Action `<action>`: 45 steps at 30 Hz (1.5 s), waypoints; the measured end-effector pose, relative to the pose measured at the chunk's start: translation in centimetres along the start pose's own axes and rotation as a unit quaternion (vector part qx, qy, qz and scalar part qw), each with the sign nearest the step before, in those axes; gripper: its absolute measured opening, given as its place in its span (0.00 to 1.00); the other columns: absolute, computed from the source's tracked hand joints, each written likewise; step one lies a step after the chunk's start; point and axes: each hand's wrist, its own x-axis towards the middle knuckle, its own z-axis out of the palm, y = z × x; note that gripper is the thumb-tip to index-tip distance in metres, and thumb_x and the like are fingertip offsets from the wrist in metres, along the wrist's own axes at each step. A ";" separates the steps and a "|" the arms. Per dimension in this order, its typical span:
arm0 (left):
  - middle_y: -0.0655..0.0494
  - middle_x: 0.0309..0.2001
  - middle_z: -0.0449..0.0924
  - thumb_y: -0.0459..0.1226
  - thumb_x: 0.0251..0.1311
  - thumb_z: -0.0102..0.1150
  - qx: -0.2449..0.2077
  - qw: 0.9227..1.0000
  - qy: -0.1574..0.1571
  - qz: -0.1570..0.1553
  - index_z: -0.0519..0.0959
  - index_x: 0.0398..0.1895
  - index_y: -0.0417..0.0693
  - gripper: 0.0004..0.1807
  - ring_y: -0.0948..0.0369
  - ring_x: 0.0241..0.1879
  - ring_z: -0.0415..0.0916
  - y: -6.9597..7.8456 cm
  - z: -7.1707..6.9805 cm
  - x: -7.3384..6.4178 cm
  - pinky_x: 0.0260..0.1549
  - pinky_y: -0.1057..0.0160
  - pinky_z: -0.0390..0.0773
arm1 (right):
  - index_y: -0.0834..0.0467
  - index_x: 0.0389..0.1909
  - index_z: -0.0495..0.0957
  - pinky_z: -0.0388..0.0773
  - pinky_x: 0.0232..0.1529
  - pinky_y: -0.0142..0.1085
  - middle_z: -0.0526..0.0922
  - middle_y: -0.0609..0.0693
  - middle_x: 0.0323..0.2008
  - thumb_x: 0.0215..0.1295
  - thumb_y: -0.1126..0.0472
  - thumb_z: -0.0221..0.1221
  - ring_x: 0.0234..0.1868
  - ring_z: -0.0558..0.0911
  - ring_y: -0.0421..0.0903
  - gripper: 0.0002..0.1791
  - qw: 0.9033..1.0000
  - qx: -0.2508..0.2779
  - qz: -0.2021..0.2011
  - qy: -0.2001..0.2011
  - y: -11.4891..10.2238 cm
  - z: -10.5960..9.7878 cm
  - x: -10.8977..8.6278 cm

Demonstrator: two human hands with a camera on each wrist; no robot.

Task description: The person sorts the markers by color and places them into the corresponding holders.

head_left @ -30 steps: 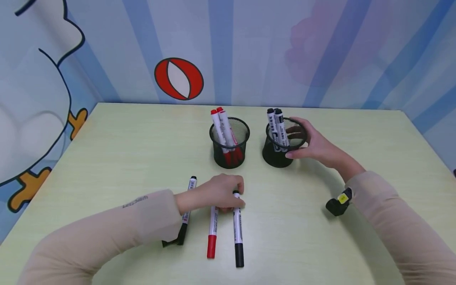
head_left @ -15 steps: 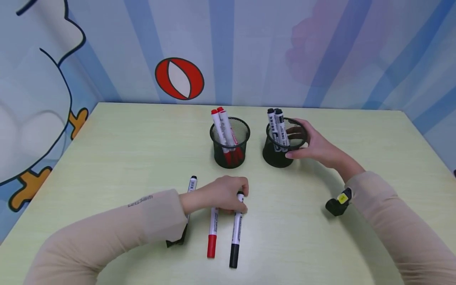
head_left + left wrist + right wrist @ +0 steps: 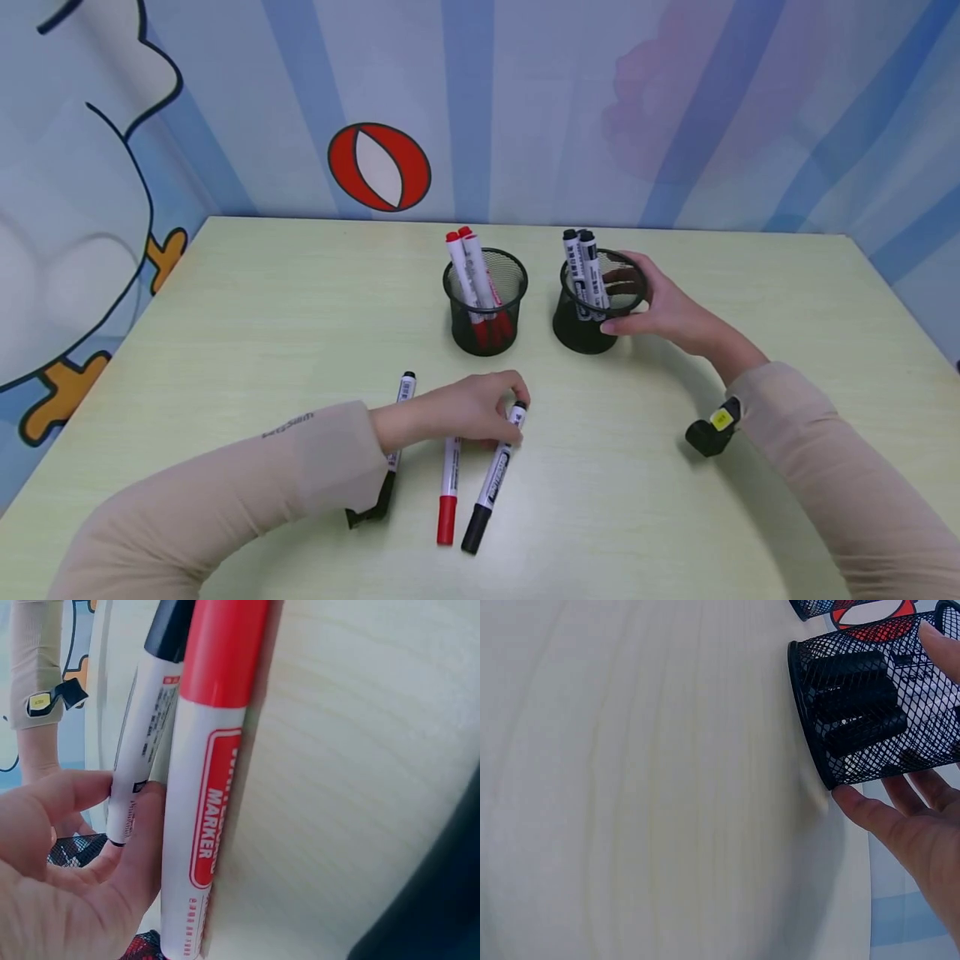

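My left hand [image 3: 468, 408] pinches a white-and-black marker [image 3: 491, 483] between thumb and fingers near its upper end; the marker slants, black cap toward me. In the left wrist view the same marker [image 3: 146, 720] sits between thumb and fingertip. Beneath that hand a red-capped whiteboard marker [image 3: 447, 492] lies on the table. My right hand [image 3: 671, 312] is wrapped around the right-hand black mesh pen cup [image 3: 581, 335], its thumb on the near side. Several black markers [image 3: 592, 275] stand in that cup. Through the mesh in the right wrist view, their dark caps [image 3: 862, 697] show.
Left of the held cup stands another mesh cup [image 3: 483, 337] with several red markers [image 3: 471, 271]. Partly under the left forearm lies another black marker [image 3: 406, 388]. Behind the pale table [image 3: 315, 292] rises a blue striped wall [image 3: 540, 108].
The black marker has turned from nearly straight to slanting, its upper end going right and its cap end left. My left hand has shifted slightly right. The right hand stays on the cup.
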 end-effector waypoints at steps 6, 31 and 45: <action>0.51 0.28 0.73 0.28 0.59 0.55 -0.126 0.992 -0.024 -0.014 0.65 0.56 0.46 0.22 0.60 0.23 0.70 -0.1 0.2 0.2 0.26 0.68 0.76 | 0.54 0.70 0.47 0.74 0.46 0.32 0.65 0.57 0.61 0.49 0.73 0.66 0.60 0.66 0.52 0.50 1.000 -0.001 -0.007 -0.004 0.1 0.0 0.1; 0.43 0.42 0.71 0.28 0.63 0.51 -0.258 0.965 0.024 0.031 0.60 0.63 0.49 0.26 0.54 0.40 0.75 3.1 -2.3 0.5 0.39 0.56 0.80 | 0.57 0.69 0.49 0.73 0.47 0.32 0.65 0.57 0.61 0.50 0.72 0.66 0.61 0.65 0.52 0.48 1.000 -0.012 -0.006 -0.003 0.2 0.0 0.4; 0.41 0.47 0.72 0.28 0.65 0.50 -0.277 0.957 0.064 0.062 0.60 0.63 0.52 0.25 0.52 0.45 0.76 4.9 -4.1 0.7 0.40 0.55 0.80 | 0.58 0.68 0.50 0.71 0.50 0.33 0.65 0.57 0.61 0.50 0.72 0.66 0.61 0.66 0.53 0.47 1.000 -0.019 -0.002 -0.001 0.2 0.0 0.3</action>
